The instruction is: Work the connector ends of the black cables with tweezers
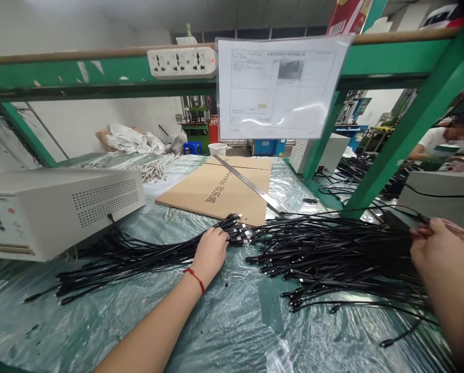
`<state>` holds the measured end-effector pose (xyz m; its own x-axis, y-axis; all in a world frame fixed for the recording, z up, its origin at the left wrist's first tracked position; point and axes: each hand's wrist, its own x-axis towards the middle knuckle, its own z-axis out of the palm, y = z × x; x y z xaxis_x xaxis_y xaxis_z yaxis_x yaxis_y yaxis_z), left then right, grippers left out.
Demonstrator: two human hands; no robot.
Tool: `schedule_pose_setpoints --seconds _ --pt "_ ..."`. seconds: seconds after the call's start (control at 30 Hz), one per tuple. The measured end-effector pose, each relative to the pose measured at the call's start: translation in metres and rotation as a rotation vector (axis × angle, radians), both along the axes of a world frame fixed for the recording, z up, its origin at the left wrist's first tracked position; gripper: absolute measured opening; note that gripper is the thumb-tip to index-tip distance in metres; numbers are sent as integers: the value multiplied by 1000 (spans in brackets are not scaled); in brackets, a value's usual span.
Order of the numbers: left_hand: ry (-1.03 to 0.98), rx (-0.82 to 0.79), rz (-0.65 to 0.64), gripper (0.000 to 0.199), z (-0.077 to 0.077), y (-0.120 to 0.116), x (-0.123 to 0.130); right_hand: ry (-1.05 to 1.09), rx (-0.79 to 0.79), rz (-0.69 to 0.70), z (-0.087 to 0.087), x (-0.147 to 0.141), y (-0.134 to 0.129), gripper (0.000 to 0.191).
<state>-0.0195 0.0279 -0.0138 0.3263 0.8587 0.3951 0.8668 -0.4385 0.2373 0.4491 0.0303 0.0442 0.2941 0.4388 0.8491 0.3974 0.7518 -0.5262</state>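
Note:
Two heaps of black USB cables lie on the plastic-covered table. My left hand (pixel 212 246), with a red cord bracelet at the wrist, is closed over the plug end of the left cable bundle (pixel 150 255). Metal plugs stick out past its fingers. At the right, my right hand (pixel 436 243) is raised by the far end of the larger cable pile (pixel 333 254). Its fingers are pinched on a black cable (pixel 405 208) that runs back over the pile. A few loose cable ends (pixel 389 343) lie toward the front.
A grey tester box (pixel 61 207) stands at the left. Behind the cables are a cardboard sheet (pixel 212 189) and a steel ruler (pixel 247 181). A green frame (pixel 100 77) carries a power strip (pixel 181 62) and a laminated sheet (pixel 278 88). Another person (pixel 441 140) sits far right.

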Motion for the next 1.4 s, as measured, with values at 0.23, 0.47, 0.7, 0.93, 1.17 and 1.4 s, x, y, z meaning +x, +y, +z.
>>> schedule_pose_setpoints --seconds 0.23,0.47,0.7,0.93,1.17,1.4 --pt "-108 82 -80 12 15 -10 7 170 129 -467 10 0 -12 29" --pt "-343 153 -474 14 31 -67 38 -180 -244 -213 4 -103 -30 18" --pt "-456 227 -584 23 37 -91 49 -497 -332 358 -9 -189 -86 18" --pt "-373 252 -512 10 37 -93 52 -665 -125 425 -13 -195 -100 36" --pt "-341 247 -529 10 38 -91 52 -787 -94 372 -13 -201 -104 41" --pt "-288 255 -511 10 38 -91 53 -817 -127 362 -17 -201 -104 39"
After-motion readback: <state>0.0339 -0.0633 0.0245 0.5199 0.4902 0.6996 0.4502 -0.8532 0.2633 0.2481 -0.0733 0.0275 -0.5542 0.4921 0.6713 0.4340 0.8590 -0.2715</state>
